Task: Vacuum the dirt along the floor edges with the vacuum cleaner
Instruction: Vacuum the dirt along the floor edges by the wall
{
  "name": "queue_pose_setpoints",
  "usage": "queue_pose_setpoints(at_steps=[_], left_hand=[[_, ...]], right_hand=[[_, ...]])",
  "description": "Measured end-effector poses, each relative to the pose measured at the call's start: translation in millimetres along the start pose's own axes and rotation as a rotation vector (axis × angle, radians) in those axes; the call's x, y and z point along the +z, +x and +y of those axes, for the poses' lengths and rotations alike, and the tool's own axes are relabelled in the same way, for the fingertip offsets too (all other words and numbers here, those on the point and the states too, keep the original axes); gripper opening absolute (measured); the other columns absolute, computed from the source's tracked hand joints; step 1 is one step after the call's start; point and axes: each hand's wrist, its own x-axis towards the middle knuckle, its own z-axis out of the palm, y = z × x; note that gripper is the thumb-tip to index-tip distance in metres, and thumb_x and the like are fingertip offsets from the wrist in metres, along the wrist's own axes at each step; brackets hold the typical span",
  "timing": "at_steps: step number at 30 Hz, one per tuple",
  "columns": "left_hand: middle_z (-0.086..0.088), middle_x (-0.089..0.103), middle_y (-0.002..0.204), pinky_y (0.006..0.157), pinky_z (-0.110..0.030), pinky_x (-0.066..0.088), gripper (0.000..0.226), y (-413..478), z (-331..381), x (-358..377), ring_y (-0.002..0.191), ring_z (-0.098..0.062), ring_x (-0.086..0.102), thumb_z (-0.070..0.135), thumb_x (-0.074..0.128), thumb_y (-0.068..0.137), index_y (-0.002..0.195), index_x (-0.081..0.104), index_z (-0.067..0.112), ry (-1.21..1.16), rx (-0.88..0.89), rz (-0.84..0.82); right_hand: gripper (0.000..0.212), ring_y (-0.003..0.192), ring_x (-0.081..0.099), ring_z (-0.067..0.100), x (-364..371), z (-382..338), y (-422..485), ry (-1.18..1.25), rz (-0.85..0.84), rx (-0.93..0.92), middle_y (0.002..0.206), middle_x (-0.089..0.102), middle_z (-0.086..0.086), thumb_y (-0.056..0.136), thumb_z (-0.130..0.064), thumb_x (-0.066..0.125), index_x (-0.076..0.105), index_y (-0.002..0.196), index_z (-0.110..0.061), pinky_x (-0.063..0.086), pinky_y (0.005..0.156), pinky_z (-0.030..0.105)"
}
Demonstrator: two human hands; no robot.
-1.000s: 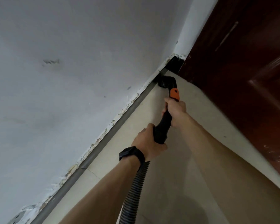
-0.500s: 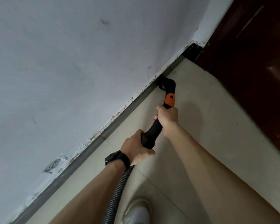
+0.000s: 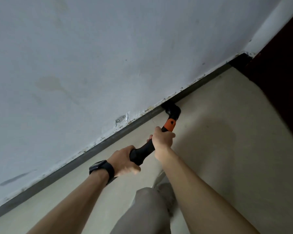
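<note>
Grips the vacuum wand (image 3: 142,149) with left hand (image 3: 123,161) and right hand (image 3: 163,138), fingers curled round it. Holds nozzle (image 3: 172,110) against the skirting (image 3: 66,168).

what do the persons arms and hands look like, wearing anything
Both forearms are bare, with no sleeves or gloves. The left hand has a black smartwatch on a black band at its wrist; the right hand and its wrist wear nothing.
</note>
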Motion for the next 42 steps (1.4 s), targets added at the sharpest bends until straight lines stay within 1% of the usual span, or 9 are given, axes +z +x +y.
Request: queue_pose_setpoints(at_steps=[6,10,15,23,27,30,34,37,42], left_hand=[[0.004,0.069,0.070,0.058,-0.026,0.052,0.040,-51.9,-52.4,-4.8,0.060,-0.013,0.062,0.023,0.071,0.048,0.086,0.059,0.025,-0.074,-0.083,-0.022],[0.006,0.065,0.063,0.055,-0.021,0.047,0.033,-80.9,-87.8,-12.2,0.055,-0.010,0.058,0.011,0.070,0.047,0.078,0.061,0.021,-0.127,-0.152,-0.067],[0.003,0.066,0.067,0.058,-0.022,0.048,0.035,-88.6,-103.5,-18.1,0.061,-0.012,0.061,0.012,0.070,0.043,0.076,0.062,0.022,-0.083,-0.181,-0.125],[-0.004,0.073,0.083,0.062,-0.028,0.050,0.040,-11.4,23.1,43.1,0.071,-0.018,0.064,0.015,0.069,0.047,0.086,0.064,0.019,0.021,0.039,-0.245],[-0.003,0.073,0.077,0.065,-0.036,0.058,0.037,30.8,86.8,88.0,0.066,-0.020,0.065,0.021,0.069,0.051,0.088,0.063,0.020,0.024,0.159,-0.291],[0.003,0.069,0.067,0.065,-0.036,0.058,0.035,52.9,110.2,101.3,0.060,-0.016,0.063,0.020,0.070,0.052,0.087,0.063,0.022,0.035,0.200,-0.307],[0.005,0.064,0.060,0.054,-0.023,0.047,0.034,62.3,100.9,96.6,0.055,-0.015,0.058,0.013,0.068,0.048,0.080,0.061,0.020,-0.046,0.144,-0.304],[0.002,0.059,0.057,0.051,-0.020,0.043,0.032,51.6,67.4,84.5,0.052,-0.015,0.054,0.009,0.066,0.043,0.072,0.060,0.019,-0.123,0.059,-0.357],[-0.004,0.057,0.060,0.063,-0.028,0.043,0.032,17.4,-3.0,58.7,0.058,-0.018,0.053,0.010,0.067,0.039,0.070,0.059,0.018,-0.132,-0.086,-0.294]], right_hand=[[0.048,0.070,0.069,0.020,27.0,40.9,-54.2,-0.140,-0.034,0.001,0.114,0.070,0.021,0.105,-0.020,0.055,0.028,0.143,-0.009,0.051,0.055,0.025],[0.053,0.092,0.072,0.029,50.0,70.0,-90.4,-0.228,-0.098,0.036,0.125,0.067,0.022,0.106,-0.025,0.054,0.022,0.146,-0.009,0.055,0.077,0.033],[0.054,0.066,0.072,0.016,43.8,82.2,-101.9,-0.153,-0.130,0.046,0.105,0.066,0.012,0.106,-0.024,0.057,0.019,0.143,-0.016,0.055,0.066,0.026],[0.051,0.063,0.066,0.022,-72.0,14.1,-21.3,-0.140,0.288,0.016,0.086,0.069,0.014,0.103,-0.016,0.054,0.026,0.144,-0.007,0.053,0.075,0.037],[0.051,0.092,0.072,0.039,-134.8,-21.8,30.2,-0.222,0.439,-0.014,0.112,0.069,0.024,0.102,-0.018,0.056,0.030,0.143,-0.003,0.059,0.088,0.047],[0.053,0.063,0.066,0.026,-154.9,-36.2,54.1,-0.291,0.478,-0.041,0.108,0.062,0.011,0.102,-0.019,0.056,0.029,0.145,-0.003,0.056,0.061,0.036],[0.048,0.054,0.071,0.022,-137.2,-34.0,58.3,-0.262,0.420,-0.088,0.072,0.062,0.007,0.101,-0.016,0.053,0.028,0.140,-0.006,0.062,0.067,0.039],[0.053,0.093,0.072,0.037,-105.3,-14.9,41.7,-0.388,0.361,-0.110,0.116,0.068,0.022,0.102,-0.019,0.054,0.024,0.144,-0.004,0.049,0.071,0.033],[0.057,0.061,0.059,0.016,-47.9,23.1,-2.4,-0.424,0.122,-0.153,0.111,0.067,0.020,0.104,-0.019,0.052,0.017,0.147,-0.007,0.048,0.055,0.029]])
